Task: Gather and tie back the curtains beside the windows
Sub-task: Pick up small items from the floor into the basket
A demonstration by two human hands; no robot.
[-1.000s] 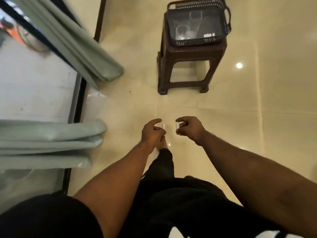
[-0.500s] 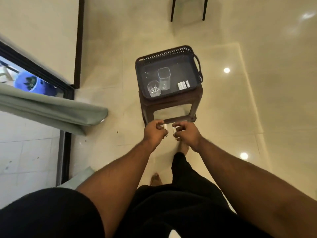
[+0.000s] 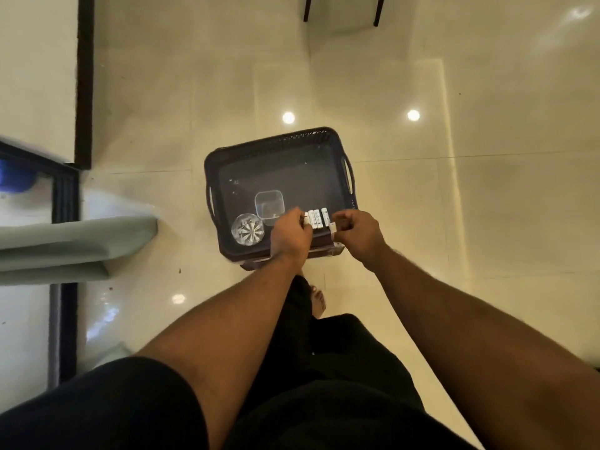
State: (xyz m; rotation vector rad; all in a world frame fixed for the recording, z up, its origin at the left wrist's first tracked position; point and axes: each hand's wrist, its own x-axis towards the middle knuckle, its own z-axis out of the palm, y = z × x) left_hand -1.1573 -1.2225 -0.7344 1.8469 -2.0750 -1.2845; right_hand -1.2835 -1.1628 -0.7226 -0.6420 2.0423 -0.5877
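Note:
The grey-green curtain (image 3: 74,241) hangs at the left, by the dark window frame (image 3: 63,196). A dark tray (image 3: 279,138) stands in front of me on a brown stool. Three small white clips (image 3: 317,217) lie side by side near the tray's front edge. My left hand (image 3: 290,237) is closed over the tray's front, pinching a small white piece next to the clips. My right hand (image 3: 355,232) is closed too, and holds a small white piece (image 3: 332,227) between thumb and fingers. The two hands are a little apart.
In the tray stand a clear square container (image 3: 269,204) and a cut-glass tumbler (image 3: 247,228). Two dark chair legs (image 3: 341,9) show at the top. The tiled floor (image 3: 454,206) is glossy. My bare foot (image 3: 318,302) is just behind the stool.
I have walked up to the stool, so the tray is now right under my hands. Both hands have kept their small white pieces and now hover over the tray's front edge.

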